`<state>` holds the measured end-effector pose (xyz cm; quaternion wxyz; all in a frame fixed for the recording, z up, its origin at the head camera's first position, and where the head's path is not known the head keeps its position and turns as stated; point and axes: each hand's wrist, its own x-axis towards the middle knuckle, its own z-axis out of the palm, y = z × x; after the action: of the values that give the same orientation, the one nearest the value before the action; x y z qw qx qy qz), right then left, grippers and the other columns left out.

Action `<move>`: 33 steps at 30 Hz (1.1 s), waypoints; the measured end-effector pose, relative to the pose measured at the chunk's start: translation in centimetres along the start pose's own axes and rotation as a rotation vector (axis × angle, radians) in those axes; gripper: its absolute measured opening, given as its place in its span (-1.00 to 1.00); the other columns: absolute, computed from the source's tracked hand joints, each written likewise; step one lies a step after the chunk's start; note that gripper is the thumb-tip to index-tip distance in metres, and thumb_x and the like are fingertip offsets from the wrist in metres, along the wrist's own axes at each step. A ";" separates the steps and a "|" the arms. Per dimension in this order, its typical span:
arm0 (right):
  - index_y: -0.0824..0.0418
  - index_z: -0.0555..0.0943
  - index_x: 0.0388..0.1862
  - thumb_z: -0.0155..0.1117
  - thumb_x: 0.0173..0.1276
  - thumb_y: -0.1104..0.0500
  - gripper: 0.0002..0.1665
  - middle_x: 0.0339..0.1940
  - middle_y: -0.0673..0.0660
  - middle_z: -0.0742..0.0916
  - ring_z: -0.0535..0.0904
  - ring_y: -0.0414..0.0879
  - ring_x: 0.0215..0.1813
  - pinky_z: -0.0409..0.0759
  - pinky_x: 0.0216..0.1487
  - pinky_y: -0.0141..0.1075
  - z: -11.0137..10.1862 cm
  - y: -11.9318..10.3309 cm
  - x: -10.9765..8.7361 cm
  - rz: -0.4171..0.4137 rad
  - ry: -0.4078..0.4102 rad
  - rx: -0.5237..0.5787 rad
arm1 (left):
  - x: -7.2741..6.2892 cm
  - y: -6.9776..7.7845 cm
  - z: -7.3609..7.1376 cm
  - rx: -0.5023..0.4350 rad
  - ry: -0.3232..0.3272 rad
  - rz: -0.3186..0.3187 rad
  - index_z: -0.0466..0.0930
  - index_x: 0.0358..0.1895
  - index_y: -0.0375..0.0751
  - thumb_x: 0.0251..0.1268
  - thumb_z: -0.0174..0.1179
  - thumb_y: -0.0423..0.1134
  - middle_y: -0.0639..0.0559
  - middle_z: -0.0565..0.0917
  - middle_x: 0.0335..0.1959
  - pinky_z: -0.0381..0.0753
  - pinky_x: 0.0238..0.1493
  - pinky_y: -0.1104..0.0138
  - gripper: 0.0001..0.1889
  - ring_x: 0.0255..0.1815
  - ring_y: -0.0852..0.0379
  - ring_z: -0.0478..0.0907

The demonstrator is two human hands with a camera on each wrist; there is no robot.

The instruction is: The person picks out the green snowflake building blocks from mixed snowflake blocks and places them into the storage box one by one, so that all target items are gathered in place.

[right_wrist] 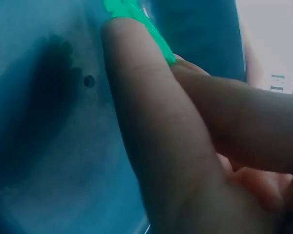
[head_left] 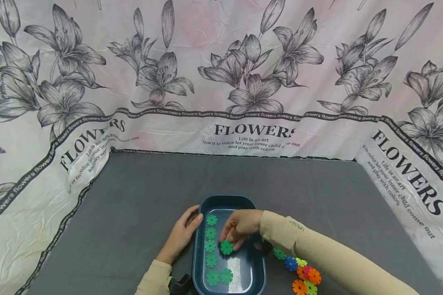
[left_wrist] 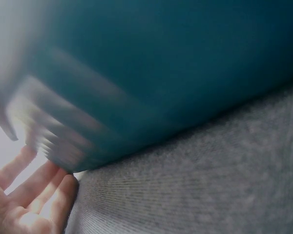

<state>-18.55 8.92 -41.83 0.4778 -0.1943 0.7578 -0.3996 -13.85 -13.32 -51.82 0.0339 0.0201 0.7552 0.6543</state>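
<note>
A dark blue tray [head_left: 260, 262] stands on the grey cloth. My left hand [head_left: 182, 232] holds its left rim, thumb on the edge; the left wrist view shows fingers [left_wrist: 58, 192] against the outer wall [left_wrist: 185, 63]. Over the tray's middle, my right hand [head_left: 240, 226] pinches a green notched plastic disc [head_left: 227, 247]. The right wrist view has this disc [right_wrist: 124, 9] at the fingertips, partly hidden by a finger. Green discs [head_left: 211, 233] line the tray's left side, and another disc [head_left: 227, 275] lies at the near end.
Right of the tray lies a loose group of colored discs, among them a blue disc [head_left: 291, 263] and an orange disc [head_left: 314, 277], partly under the right sleeve [head_left: 317, 241]. Grey cloth [head_left: 151, 180] spreads around the tray, bordered by a flower-printed sheet [head_left: 192, 135].
</note>
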 end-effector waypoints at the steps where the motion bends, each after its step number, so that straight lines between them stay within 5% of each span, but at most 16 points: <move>1: 0.32 0.70 -0.16 0.14 0.30 0.48 -0.76 -0.31 0.15 0.76 0.73 -0.03 -0.35 0.69 -0.26 -0.24 0.2 0.0 0.1 0.004 0.001 -0.009 | 0.0 0.0 0.0 0.000 -0.002 0.001 0.32 0.36 -0.11 0.40 0.11 -0.05 -0.09 0.43 0.31 0.40 0.25 0.30 -0.48 0.30 0.00 0.41; 9: 0.34 0.70 -0.26 0.21 0.21 0.54 -0.78 -0.37 0.16 0.74 0.69 -0.04 -0.35 0.69 -0.28 -0.23 1.4 -0.3 0.8 0.026 0.032 -0.122 | 0.1 0.2 -0.1 -0.004 -0.003 -0.012 0.30 0.37 -0.11 0.40 0.11 -0.02 -0.11 0.40 0.34 0.34 0.31 0.11 -0.45 0.33 -0.02 0.38; 20: 0.30 0.73 -0.39 0.27 0.18 0.49 -0.84 -0.47 0.12 0.74 0.65 -0.10 -0.44 0.68 -0.33 -0.24 2.6 -0.7 0.2 0.036 0.092 -0.245 | 0.1 0.2 0.2 -0.008 -0.002 0.001 0.33 0.35 -0.12 0.39 0.12 -0.02 -0.10 0.45 0.29 0.37 0.29 0.14 -0.47 0.28 0.01 0.42; 33: 0.29 0.76 -0.26 0.26 0.28 0.37 -0.85 -0.37 0.12 0.78 0.71 -0.05 -0.37 0.67 -0.34 -0.28 3.2 -0.9 -0.6 -0.038 0.104 -0.300 | 0.1 0.1 0.1 -0.016 -0.002 0.007 0.32 0.36 -0.13 0.40 0.12 -0.04 -0.11 0.44 0.30 0.36 0.29 0.12 -0.47 0.30 -0.01 0.41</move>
<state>-15.57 7.46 -41.50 0.3960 -0.2569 0.8288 -0.3006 -13.90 -13.24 -51.77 0.0323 0.0233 0.7498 0.6605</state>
